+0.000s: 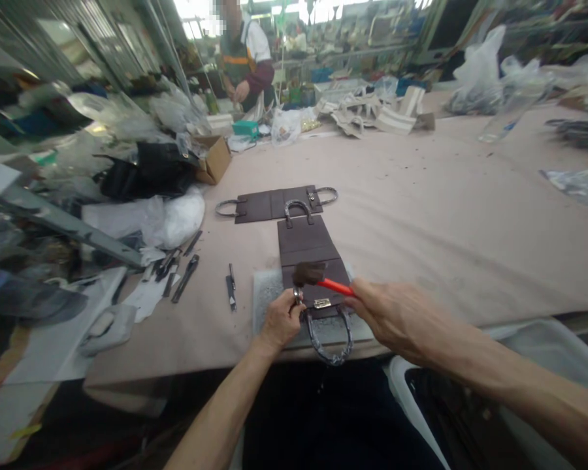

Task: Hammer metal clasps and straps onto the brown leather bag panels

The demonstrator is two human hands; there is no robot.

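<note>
A dark brown bag panel (308, 241) with two wrapped handles lies partly on a grey slab (267, 294) at the table's front edge. My right hand (379, 310) grips the red handle of a hammer (336, 286), its dark head just above the panel. Below that head, my left hand (281, 318) pinches a small metal tool (297, 296) upright at the panel's left edge. A gold-coloured metal plate (322, 303) sits on the panel between my hands. Farther back lies a second brown panel (257, 205) with a handle at each end.
A pen-like tool and a cutter (230, 294) lie left of the slab. More tools (185, 277), plastic bags and a cardboard box (214, 160) crowd the left side. Pale scraps (396, 114) are piled at the back, where a person (245, 55) stands. A white bin (406, 385) is below right.
</note>
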